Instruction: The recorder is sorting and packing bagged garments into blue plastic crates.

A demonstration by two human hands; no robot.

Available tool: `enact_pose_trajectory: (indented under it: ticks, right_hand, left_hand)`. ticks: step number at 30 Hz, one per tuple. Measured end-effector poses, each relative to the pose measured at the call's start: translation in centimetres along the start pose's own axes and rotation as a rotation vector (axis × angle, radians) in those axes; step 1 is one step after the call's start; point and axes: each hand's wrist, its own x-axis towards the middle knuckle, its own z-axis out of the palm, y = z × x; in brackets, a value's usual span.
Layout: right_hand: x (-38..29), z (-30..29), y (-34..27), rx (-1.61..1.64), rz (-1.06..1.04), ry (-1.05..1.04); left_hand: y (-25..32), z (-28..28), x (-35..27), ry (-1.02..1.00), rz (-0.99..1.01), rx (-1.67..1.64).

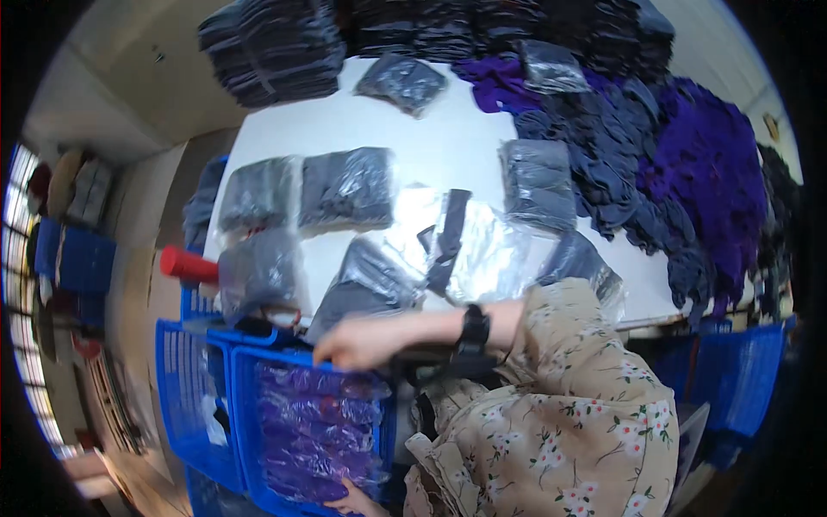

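My right hand (358,342), blurred, reaches across with its fingers bent down at the near-table rim of a blue plastic basket (242,413). A black watch (475,329) is on that wrist. Lower in the view, my left hand (354,501) touches the purple garments in clear plastic bags (316,433) that fill the basket in rows. Its fingertips lie at the edge of the bags, and its grip is unclear. Close above my right hand, a bagged dark grey garment (371,281) lies at the table's edge.
A white table (446,129) bears several bagged grey garments (345,187), tall folded stacks (271,52), and loose grey (601,142) and purple cloth (704,174). A red cylinder (188,265) juts out at its left edge. Another blue basket (194,400) adjoins the filled one.
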Motion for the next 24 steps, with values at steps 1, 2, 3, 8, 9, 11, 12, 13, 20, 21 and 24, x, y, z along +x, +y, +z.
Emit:
enact_pose_trajectory:
  ticks: [1, 2, 3, 8, 9, 11, 12, 13, 20, 21, 24]
  right_hand:
    - [-1.6, -2.9, 3.9, -0.122, 0.022, 0.247]
    - [-3.7, -7.0, 3.6, -0.142, 0.203, 0.415]
    - [-6.8, -11.3, 4.1, -0.085, 0.242, 0.577]
    - [-22.4, -25.3, 8.2, -0.577, 0.722, 0.967]
    - [-24.5, -27.4, 8.9, -0.64, 0.779, 0.951]
    - [-27.2, -31.6, 11.3, -0.704, 0.863, 0.944]
    - [-28.0, -33.8, 13.5, -0.709, 0.893, 0.956]
    - [-28.3, -35.6, 16.1, -0.753, 0.926, 0.949]
    - [-25.5, -41.3, 23.0, -0.738, 0.971, 0.676]
    - [-24.8, -40.5, 21.9, -0.705, 0.917, 0.662]
    - [-24.7, -37.9, 18.1, -0.724, 0.649, 0.616]
  left_hand:
    - [0.2, 0.0, 1.2, -0.038, -0.083, 0.006]
    - [0.6, -0.2, 1.4, 0.036, -0.119, 0.026]
    - [1.6, -0.7, 1.4, 0.08, -0.082, -0.016]
    - [4.3, -1.9, 3.2, 0.157, 0.081, -0.045]
    - [5.1, -2.4, 2.8, 0.201, 0.127, -0.037]
    - [6.2, -3.0, 2.7, 0.256, 0.244, -0.032]
    - [6.6, -3.3, 2.5, 0.298, 0.358, -0.031]
    - [8.1, -4.4, 0.9, 0.323, 0.554, -0.079]
    - [14.9, -7.8, -5.5, 0.25, 0.875, -0.063]
    - [16.2, -8.5, -6.6, 0.207, 0.868, -0.065]
    - [20.2, -9.4, -9.2, 0.066, 0.92, -0.164]
